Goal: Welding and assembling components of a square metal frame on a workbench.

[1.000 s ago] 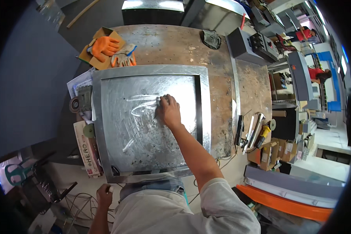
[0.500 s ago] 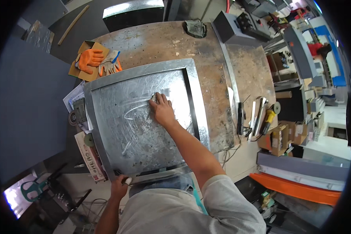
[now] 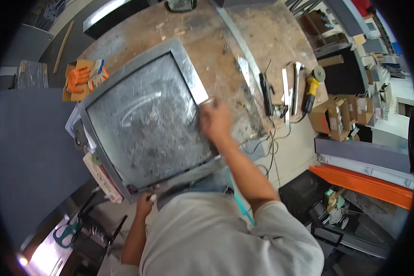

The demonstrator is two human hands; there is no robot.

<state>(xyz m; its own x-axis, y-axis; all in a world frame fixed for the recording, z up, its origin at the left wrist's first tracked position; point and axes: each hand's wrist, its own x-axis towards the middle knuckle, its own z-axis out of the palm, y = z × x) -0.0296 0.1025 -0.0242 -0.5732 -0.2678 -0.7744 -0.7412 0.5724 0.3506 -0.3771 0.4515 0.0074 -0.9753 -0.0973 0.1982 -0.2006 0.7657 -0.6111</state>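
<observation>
A metal panel point(image 3: 147, 124) with a raised rim, scratched and smudged inside, lies tilted across the near side of the workbench. My right hand point(image 3: 216, 122) is at the panel's right rim, its fingers bent and smeared by motion; whether something is under them I cannot make out. My left hand point(image 3: 145, 204) is closed at the panel's near left corner. A small white thing shows by its thumb, too small to name. A pale curved streak runs across the sheet's middle.
Right on the bench point(image 3: 257, 27) lie a yellow angle grinder point(image 3: 313, 87), a hammer point(image 3: 296, 85) and a black tool point(image 3: 266, 94) with cables. Orange gloves point(image 3: 78, 79) sit in a cardboard box point(image 3: 71, 95) at left. A long orange part point(image 3: 363, 186) stands at the lower right.
My right hand has moved from the sheet's upper middle to the right rim. The view has shifted, so the panel and bench appear turned and further left. My left hand stays at the near corner.
</observation>
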